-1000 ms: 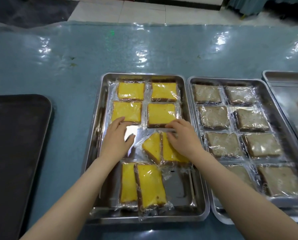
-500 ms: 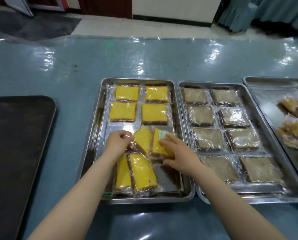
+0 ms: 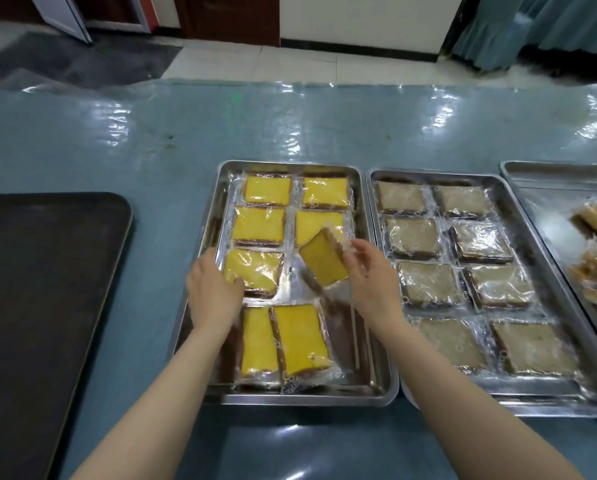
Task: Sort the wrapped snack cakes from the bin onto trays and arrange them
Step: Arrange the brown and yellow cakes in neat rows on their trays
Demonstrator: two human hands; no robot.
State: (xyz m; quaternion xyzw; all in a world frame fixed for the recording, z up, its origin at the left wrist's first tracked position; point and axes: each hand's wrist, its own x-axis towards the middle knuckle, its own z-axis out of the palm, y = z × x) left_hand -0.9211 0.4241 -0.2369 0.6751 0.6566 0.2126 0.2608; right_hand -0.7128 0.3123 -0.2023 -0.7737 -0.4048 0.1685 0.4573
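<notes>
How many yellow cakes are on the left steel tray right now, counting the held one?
8: four in the far rows, one under the left hand, one held by the right hand, two near.

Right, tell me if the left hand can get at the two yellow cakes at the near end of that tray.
Probably yes: the left hand is right beside the two near yellow cakes, with nothing covering them.
</notes>
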